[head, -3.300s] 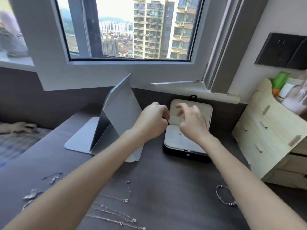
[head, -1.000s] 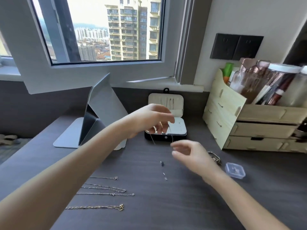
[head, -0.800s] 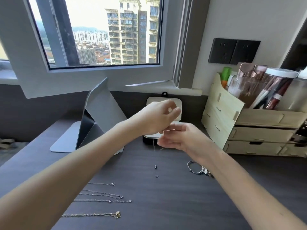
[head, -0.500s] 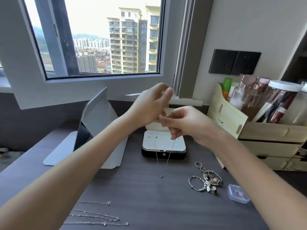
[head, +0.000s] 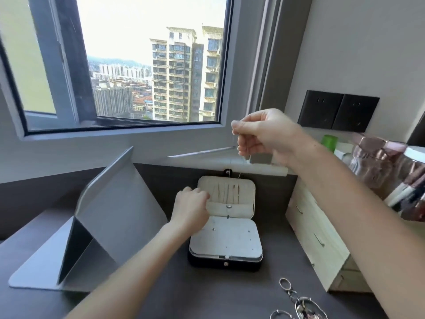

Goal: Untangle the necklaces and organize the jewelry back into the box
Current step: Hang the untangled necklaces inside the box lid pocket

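The jewelry box (head: 225, 261) stands open on the dark desk, with a black base and a white insert. Several thin chains hang inside its upright lid (head: 247, 192). My left hand (head: 190, 204) is at the lid's left edge with its fingers curled against it; what they touch is hidden. My right hand (head: 264, 134) is raised above the box and pinches a thin necklace chain (head: 239, 175), which hangs straight down to the top of the lid.
A folded grey stand (head: 108, 217) sits left of the box. A pale wooden drawer organizer (head: 317, 238) with cosmetic jars (head: 388, 166) stands on the right. Rings and bracelets (head: 299, 305) lie at the front right. The window sill is behind the box.
My left hand came down from the raised chain to the lid's left edge. My right hand rose higher and to the right with the chain. The view tilted up, hiding the laid-out necklaces.
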A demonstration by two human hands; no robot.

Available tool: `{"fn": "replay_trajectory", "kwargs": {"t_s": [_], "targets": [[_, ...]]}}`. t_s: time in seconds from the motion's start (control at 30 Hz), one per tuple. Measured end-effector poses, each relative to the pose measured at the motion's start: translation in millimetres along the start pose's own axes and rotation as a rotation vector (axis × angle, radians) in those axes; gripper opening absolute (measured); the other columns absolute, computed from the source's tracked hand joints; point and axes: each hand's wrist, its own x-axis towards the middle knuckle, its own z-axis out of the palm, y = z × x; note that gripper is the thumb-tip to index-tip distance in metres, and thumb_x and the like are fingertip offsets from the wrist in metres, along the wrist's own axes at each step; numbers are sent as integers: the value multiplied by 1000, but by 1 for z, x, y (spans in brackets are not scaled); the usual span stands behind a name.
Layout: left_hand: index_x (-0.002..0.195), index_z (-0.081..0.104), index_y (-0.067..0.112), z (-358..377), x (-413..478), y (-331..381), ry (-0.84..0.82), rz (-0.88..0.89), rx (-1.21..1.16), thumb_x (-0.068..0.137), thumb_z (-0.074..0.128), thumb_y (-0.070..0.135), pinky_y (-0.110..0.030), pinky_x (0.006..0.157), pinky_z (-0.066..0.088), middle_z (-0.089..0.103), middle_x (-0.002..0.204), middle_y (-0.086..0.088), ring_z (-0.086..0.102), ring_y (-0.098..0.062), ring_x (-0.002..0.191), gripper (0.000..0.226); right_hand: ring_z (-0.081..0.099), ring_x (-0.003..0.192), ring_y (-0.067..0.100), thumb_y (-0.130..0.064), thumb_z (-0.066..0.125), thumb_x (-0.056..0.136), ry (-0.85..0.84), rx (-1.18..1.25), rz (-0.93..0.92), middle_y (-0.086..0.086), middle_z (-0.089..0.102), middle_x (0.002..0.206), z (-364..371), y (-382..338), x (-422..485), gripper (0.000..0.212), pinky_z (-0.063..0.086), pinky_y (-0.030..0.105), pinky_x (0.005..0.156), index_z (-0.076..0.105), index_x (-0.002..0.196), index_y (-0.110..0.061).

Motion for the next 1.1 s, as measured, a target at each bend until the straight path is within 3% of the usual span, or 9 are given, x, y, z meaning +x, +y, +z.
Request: {"fn": "replay_trajectory", "kwargs": {"t_s": [0.17, 0.37, 0.6, 0.73, 0.93, 1.1], "targets": [[113, 59, 13, 33, 13, 2, 108, -53, -3, 72, 45, 5, -34, 79, 35, 52, 106, -10, 47, -30, 94, 43, 59, 52, 14, -16, 63, 90, 23, 4, 26, 5, 60, 60, 6, 14, 37, 15, 58, 29, 60, 64, 86, -1], [121, 56, 31, 36, 17, 0, 63, -58, -85, 83, 43, 9, -29, 87, 27, 43, 114, -1, 37, -22, 106, 46, 59, 55, 14, -15, 62, 90, 10, 20, 30, 5, 60, 62, 18, 28, 62, 20, 58, 32, 64, 64, 94, 4], [105, 61, 13, 34, 16, -4, 157, -50, -105, 76, 46, 7, -28, 76, 24, 49, 110, -1, 31, -19, 87, 33, 60, 56, 14, -14, 60, 91, 27, -6, -6, 6, 62, 65, 30, 33, 86, 19, 59, 28, 62, 63, 94, 4], [86, 48, 12, 35, 16, 0, 111, -80, -192, 74, 47, 7, -23, 79, 25, 41, 105, -2, 29, -17, 90, 13, 61, 59, 14, -14, 58, 92, 64, -30, -11, 6, 62, 66, 40, 45, 96, 19, 58, 28, 65, 63, 96, 4], [81, 38, 13, 38, 16, 2, 142, -73, -208, 75, 50, 8, -20, 78, 24, 29, 97, 1, 26, -16, 91, 15, 62, 65, 15, -13, 54, 94, 48, -135, -23, 7, 64, 72, 52, 69, 94, 13, 57, 29, 69, 61, 90, -4], [75, 54, 4, 44, 16, 0, 265, -103, -345, 70, 49, -6, -20, 68, 26, 39, 91, -2, 36, -18, 86, 12, 66, 72, 18, -11, 53, 93, 12, -212, -29, 7, 67, 72, 65, 97, 83, 14, 57, 38, 79, 63, 85, -5]]}}
